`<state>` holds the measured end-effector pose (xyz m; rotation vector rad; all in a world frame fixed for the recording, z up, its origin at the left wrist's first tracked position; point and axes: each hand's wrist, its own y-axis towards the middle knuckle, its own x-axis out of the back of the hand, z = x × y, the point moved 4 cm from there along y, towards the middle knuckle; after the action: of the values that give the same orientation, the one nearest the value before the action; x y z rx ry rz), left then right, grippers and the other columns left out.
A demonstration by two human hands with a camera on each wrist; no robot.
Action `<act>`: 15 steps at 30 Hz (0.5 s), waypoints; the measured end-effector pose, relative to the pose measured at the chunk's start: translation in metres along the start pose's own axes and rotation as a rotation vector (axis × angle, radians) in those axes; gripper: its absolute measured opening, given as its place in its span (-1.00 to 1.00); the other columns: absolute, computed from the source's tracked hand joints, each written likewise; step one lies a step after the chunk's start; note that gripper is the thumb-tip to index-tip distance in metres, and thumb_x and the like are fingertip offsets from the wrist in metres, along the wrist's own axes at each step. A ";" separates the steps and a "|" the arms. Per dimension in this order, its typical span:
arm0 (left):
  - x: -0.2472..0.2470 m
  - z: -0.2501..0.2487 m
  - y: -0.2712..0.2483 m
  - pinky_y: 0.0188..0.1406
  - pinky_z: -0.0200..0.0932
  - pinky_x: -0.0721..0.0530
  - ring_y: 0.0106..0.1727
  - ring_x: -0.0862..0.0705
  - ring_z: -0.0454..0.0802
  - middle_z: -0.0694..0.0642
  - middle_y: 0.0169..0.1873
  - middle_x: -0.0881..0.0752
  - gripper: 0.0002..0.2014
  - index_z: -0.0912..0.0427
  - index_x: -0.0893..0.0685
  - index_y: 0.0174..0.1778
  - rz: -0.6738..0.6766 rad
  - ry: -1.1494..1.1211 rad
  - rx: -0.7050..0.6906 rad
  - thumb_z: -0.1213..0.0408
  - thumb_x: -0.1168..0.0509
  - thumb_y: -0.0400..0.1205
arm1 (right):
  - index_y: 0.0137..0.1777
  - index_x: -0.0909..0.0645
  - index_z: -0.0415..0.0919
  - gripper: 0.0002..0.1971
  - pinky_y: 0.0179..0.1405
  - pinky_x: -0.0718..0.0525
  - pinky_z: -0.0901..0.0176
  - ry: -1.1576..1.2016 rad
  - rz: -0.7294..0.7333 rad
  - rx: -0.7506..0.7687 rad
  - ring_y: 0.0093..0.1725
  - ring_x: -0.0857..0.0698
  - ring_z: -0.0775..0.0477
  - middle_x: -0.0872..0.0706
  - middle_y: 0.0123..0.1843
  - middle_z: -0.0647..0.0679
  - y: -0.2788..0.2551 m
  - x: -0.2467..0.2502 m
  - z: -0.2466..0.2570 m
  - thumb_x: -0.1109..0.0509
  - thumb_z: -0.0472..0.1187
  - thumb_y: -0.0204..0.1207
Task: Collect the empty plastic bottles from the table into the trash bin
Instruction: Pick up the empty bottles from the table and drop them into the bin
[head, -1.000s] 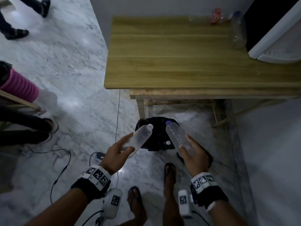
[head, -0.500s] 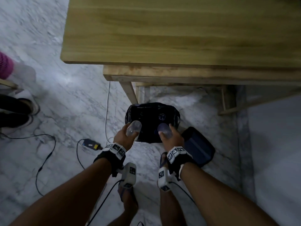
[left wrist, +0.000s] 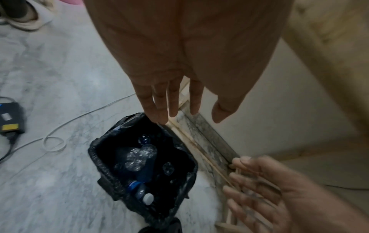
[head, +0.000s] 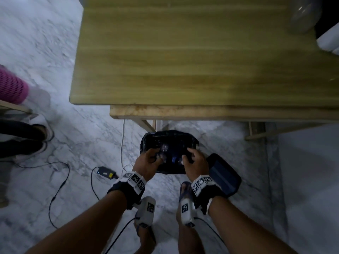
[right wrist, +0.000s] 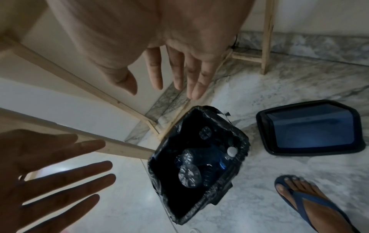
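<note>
- The trash bin [right wrist: 237, 138] mouth, lower centre of the right wrist view, lies unblocked beneath both spread hands.
- The worktop [head: 183, 61] edge overhangs just beyond it; its wooden legs [right wrist: 266, 39] stand behind.
- The bin lid [right wrist: 311, 127] lies on the floor at right.

Both hands spread above the trash bin [right wrist: 199, 165]: the right hand [right wrist: 159, 47] with straight fingers [right wrist: 177, 71], the left hand [right wrist: 49, 173] beside it. Clear plastic bottles [right wrist: 188, 171] lie inside the black liner; the bin's lid [right wrist: 311, 127] rests on the marble floor [right wrist: 279, 82]
</note>
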<state>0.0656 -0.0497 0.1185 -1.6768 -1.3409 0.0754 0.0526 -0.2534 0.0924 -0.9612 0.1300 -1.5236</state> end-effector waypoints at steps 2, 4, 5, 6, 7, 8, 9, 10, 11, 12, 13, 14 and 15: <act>0.009 -0.028 -0.019 0.24 0.06 -0.76 0.27 -0.79 0.11 0.17 0.28 -0.76 -0.53 0.02 -0.67 0.43 0.022 -0.019 -0.059 0.03 -0.42 0.58 | 0.36 -0.62 -0.05 -0.63 0.11 -0.54 0.24 0.024 -0.058 0.044 0.30 -0.68 -0.14 -0.63 0.39 -0.15 -0.013 0.026 0.018 -0.36 -0.07 0.56; 0.018 -0.060 -0.037 0.25 0.12 -0.77 0.23 -0.80 0.04 0.13 0.26 -0.75 -0.47 -0.07 -0.66 0.39 0.034 -0.040 -0.141 -0.08 -0.35 0.48 | 0.31 -0.63 -0.04 -0.67 0.09 -0.54 0.25 0.053 -0.098 0.103 0.27 -0.68 -0.10 -0.63 0.33 -0.10 -0.027 0.055 0.038 -0.36 -0.10 0.56; 0.022 -0.078 -0.044 0.25 0.10 -0.77 0.23 -0.80 -0.01 0.09 0.27 -0.75 -0.47 -0.14 -0.64 0.37 0.040 -0.047 -0.185 -0.11 -0.32 0.45 | 0.30 -0.63 -0.04 -0.68 0.09 -0.57 0.24 0.062 -0.117 0.136 0.25 -0.68 -0.07 -0.63 0.30 -0.06 -0.032 0.069 0.048 -0.37 -0.10 0.55; 0.026 -0.096 -0.050 0.25 0.06 -0.77 0.23 -0.79 -0.06 0.05 0.27 -0.76 -0.51 -0.20 -0.61 0.35 0.043 -0.053 -0.230 -0.10 -0.33 0.47 | 0.29 -0.63 -0.04 -0.69 0.10 -0.62 0.20 0.071 -0.139 0.173 0.24 -0.68 -0.04 -0.63 0.28 -0.03 -0.037 0.084 0.058 -0.38 -0.10 0.55; 0.031 -0.117 -0.055 0.24 -0.01 -0.78 0.23 -0.79 -0.11 0.00 0.25 -0.77 -0.59 -0.23 -0.60 0.31 0.035 -0.053 -0.276 -0.05 -0.36 0.51 | 0.27 -0.63 -0.04 -0.70 0.12 -0.66 0.16 0.076 -0.162 0.215 0.22 -0.68 -0.02 -0.63 0.27 0.01 -0.041 0.100 0.069 -0.38 -0.09 0.55; 0.037 -0.138 -0.058 0.21 -0.12 -0.78 0.22 -0.79 -0.14 -0.05 0.22 -0.78 -0.66 -0.25 -0.61 0.27 0.024 -0.052 -0.320 0.03 -0.40 0.57 | 0.26 -0.64 -0.05 -0.71 0.15 -0.68 0.14 0.075 -0.185 0.254 0.22 -0.68 0.01 -0.63 0.26 0.04 -0.045 0.116 0.079 -0.39 -0.09 0.55; 0.043 -0.160 -0.062 0.16 -0.23 -0.77 0.21 -0.79 -0.18 -0.08 0.19 -0.79 -0.71 -0.27 -0.63 0.22 0.020 -0.052 -0.363 0.11 -0.42 0.61 | 0.25 -0.64 -0.05 -0.72 0.17 -0.66 0.16 0.072 -0.205 0.287 0.22 -0.67 0.04 -0.64 0.25 0.07 -0.046 0.132 0.090 -0.39 -0.09 0.55; 0.049 -0.183 -0.064 0.12 -0.30 -0.75 0.19 -0.79 -0.20 -0.09 0.19 -0.78 -0.71 -0.29 -0.65 0.21 0.021 -0.058 -0.405 0.17 -0.42 0.64 | 0.25 -0.64 -0.03 -0.72 0.17 -0.65 0.19 0.071 -0.220 0.310 0.21 -0.66 0.07 -0.65 0.24 0.09 -0.047 0.148 0.101 -0.38 -0.10 0.55; 0.055 -0.205 -0.064 0.10 -0.32 -0.76 0.19 -0.78 -0.20 -0.06 0.18 -0.78 -0.69 -0.27 -0.68 0.23 0.014 -0.063 -0.450 0.20 -0.41 0.64 | 0.25 -0.65 -0.01 -0.72 0.15 -0.66 0.20 0.073 -0.229 0.325 0.20 -0.66 0.09 -0.66 0.23 0.11 -0.046 0.163 0.112 -0.37 -0.10 0.54; 0.061 -0.226 -0.063 0.09 -0.28 -0.78 0.18 -0.78 -0.18 -0.02 0.18 -0.78 -0.68 -0.22 -0.70 0.26 -0.003 -0.066 -0.492 0.20 -0.39 0.62 | 0.24 -0.65 0.02 -0.72 0.11 -0.68 0.18 0.077 -0.241 0.340 0.16 -0.66 0.10 -0.68 0.21 0.11 -0.046 0.179 0.125 -0.37 -0.09 0.54; 0.067 -0.247 -0.062 0.07 -0.23 -0.81 0.17 -0.79 -0.16 0.01 0.17 -0.78 -0.67 -0.15 -0.71 0.29 -0.025 -0.063 -0.533 0.20 -0.39 0.61 | 0.23 -0.65 0.03 -0.73 0.09 -0.71 0.13 0.081 -0.264 0.365 0.12 -0.66 0.10 -0.68 0.19 0.11 -0.044 0.194 0.137 -0.36 -0.07 0.53; 0.073 -0.268 -0.060 0.04 -0.24 -0.82 0.16 -0.79 -0.16 0.03 0.17 -0.78 -0.67 -0.09 -0.72 0.31 -0.042 -0.059 -0.574 0.20 -0.39 0.62 | 0.20 -0.66 0.05 -0.73 0.05 -0.74 0.06 0.081 -0.299 0.398 0.09 -0.67 0.10 -0.69 0.16 0.11 -0.041 0.209 0.149 -0.34 -0.03 0.52; 0.079 -0.289 -0.057 -0.02 -0.33 -0.79 0.17 -0.79 -0.17 0.04 0.17 -0.77 -0.68 -0.05 -0.72 0.33 -0.055 -0.051 -0.618 0.22 -0.40 0.64 | 0.18 -0.66 0.07 -0.72 0.01 -0.75 -0.01 0.079 -0.339 0.432 0.06 -0.69 0.09 -0.70 0.14 0.12 -0.037 0.225 0.162 -0.32 0.01 0.49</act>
<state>0.2193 -0.1703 0.3526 -2.1501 -1.5459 -0.3654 0.1513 -0.3684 0.3270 -0.5945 -0.3116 -1.8035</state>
